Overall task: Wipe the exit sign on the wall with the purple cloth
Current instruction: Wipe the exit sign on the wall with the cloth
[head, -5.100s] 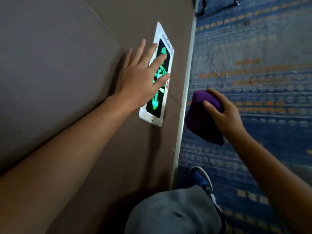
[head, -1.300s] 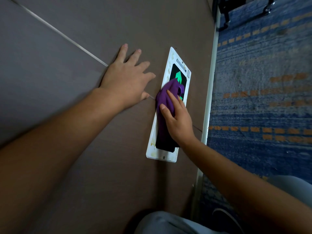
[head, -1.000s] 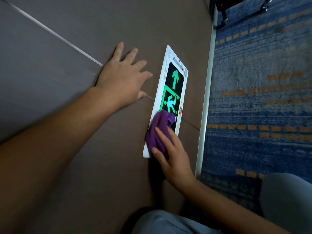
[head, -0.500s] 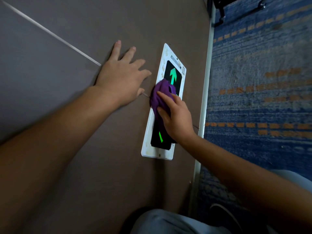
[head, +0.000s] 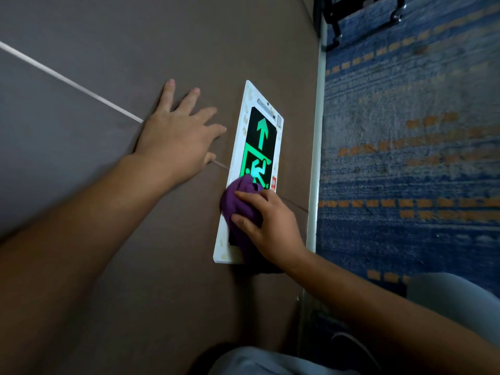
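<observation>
The exit sign is a white-framed panel low on the brown wall, lit green with an arrow and a running figure. My right hand presses the bunched purple cloth against the sign's near half, covering the lower part of the black face. The cloth hangs past the sign's near edge under my palm. My left hand lies flat on the wall just left of the sign, fingers spread, holding nothing.
A pale baseboard strip runs along the wall's foot right of the sign. Blue carpet with orange dashes covers the floor. Black furniture legs stand at the top. My grey-trousered knees are at the bottom right.
My right hand has slid the cloth from the middle of the sign back to its near half, uncovering the arrow and the running figure. The left hand has stayed flat on the wall.
</observation>
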A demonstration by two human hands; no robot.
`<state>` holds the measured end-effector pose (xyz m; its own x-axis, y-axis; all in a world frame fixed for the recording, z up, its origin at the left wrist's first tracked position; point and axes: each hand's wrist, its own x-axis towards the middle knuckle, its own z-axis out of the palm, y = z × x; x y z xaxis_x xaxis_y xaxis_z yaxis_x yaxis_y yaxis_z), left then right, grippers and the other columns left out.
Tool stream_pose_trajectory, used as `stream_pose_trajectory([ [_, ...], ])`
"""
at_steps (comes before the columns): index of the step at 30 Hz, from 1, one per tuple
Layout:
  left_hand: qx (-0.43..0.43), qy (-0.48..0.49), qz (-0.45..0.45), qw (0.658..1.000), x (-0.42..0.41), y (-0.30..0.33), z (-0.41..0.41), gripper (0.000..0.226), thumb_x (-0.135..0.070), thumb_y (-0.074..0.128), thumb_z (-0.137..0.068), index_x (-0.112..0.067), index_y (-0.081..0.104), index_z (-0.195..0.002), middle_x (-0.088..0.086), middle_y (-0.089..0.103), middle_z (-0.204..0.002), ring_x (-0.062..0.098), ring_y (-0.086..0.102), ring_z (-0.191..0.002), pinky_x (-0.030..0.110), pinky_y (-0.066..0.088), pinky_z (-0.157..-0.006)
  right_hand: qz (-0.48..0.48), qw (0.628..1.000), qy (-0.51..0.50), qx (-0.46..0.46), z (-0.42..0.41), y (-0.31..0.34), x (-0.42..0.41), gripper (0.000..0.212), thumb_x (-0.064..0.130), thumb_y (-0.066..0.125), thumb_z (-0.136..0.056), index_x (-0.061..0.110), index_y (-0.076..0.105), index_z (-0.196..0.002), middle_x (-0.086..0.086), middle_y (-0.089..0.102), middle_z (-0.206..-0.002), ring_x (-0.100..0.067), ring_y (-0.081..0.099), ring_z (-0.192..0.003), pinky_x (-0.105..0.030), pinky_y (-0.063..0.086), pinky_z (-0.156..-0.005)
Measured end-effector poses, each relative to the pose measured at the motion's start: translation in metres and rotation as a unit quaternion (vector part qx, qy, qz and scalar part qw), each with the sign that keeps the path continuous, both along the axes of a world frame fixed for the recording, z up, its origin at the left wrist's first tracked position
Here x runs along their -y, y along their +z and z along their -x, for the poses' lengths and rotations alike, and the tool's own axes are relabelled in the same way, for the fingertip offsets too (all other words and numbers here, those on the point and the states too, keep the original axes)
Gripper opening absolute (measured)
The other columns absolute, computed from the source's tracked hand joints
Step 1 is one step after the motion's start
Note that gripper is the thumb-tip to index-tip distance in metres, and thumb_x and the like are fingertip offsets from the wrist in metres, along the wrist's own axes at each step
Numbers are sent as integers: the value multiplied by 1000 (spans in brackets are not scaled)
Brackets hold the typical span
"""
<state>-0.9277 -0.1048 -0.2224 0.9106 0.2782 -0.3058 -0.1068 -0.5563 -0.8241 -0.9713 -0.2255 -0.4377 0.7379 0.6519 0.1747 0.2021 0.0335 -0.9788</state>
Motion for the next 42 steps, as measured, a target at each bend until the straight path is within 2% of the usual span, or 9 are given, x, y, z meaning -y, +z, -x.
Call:
stream_pose_trajectory([
  [7,6,-8,11,1000,-3,0,1,60,-57,55,-92,-37,45,-148,0,35,-162,33,15,-155,63,1,-123,18,999,-48,-4,-50,4,-31,55,52,64,-93,35,52,-144,-4,58,-125,-23,60,-108,-42,54,-91],
  [12,12,6,27,1000,-3,-3,-4,59,-54,61,-91,-39,46,-146,-1,37,-161,32,14,-155,63,-2,-121,-11,998,-58,-23,-41,-2,-29,64,66,57,-90,48,38,-149,5,56,-118,-17,60,-105,-36,54,-83],
  [17,7,4,25,1000,-4,-3,-5,58,-54,59,-92,-39,46,-146,-1,37,-161,32,14,-155,63,-3,-121,-30,997,-64,-12,-16,-3,-29,52,66,51,-93,44,52,-140,1,53,-130,-17,57,-114,-43,57,-86],
  [27,33,-5,9,999,-1,-10,-1,51,-47,49,-98,-34,47,-147,2,36,-162,33,14,-155,64,-2,-120,-9,994,-109,-14,-65,0,-57,46,57,54,-96,39,57,-137,1,55,-122,-17,60,-105,-39,56,-85],
  [32,28,-4,-28,999,-2,-13,-1,53,-61,50,-91,-34,57,-137,6,19,-168,37,7,-155,63,2,-122,42,990,-128,-35,-98,0,-72,45,58,51,-97,40,58,-138,2,56,-119,-18,62,-103,-29,50,-79],
  [34,36,3,-41,998,0,-15,-3,57,-66,51,-89,-35,57,-136,7,12,-170,40,2,-155,61,4,-124,42,991,-121,-40,-93,3,-69,45,58,51,-97,40,57,-139,1,56,-121,-19,62,-104,-33,53,-83],
  [37,58,7,-65,996,0,-10,-2,72,-74,48,-84,-33,51,-144,8,17,-169,42,3,-155,62,5,-123,19,996,-90,-22,-65,3,-51,46,58,53,-96,40,56,-138,-1,55,-126,-21,62,-106,-41,56,-86],
  [40,76,-1,-113,991,-2,-4,-3,90,-86,35,-79,-34,40,-152,8,23,-167,44,6,-154,65,5,-122,1,997,-80,22,-35,-5,-35,47,58,54,-95,40,56,-138,1,56,-127,-19,62,-107,-31,56,-82],
  [42,70,-5,-120,990,-4,-7,-2,91,-86,32,-79,-33,38,-153,8,23,-167,44,6,-153,66,4,-121,11,996,-86,29,-28,-7,-34,46,59,53,-95,42,55,-138,3,56,-125,-18,63,-105,-28,54,-79],
])
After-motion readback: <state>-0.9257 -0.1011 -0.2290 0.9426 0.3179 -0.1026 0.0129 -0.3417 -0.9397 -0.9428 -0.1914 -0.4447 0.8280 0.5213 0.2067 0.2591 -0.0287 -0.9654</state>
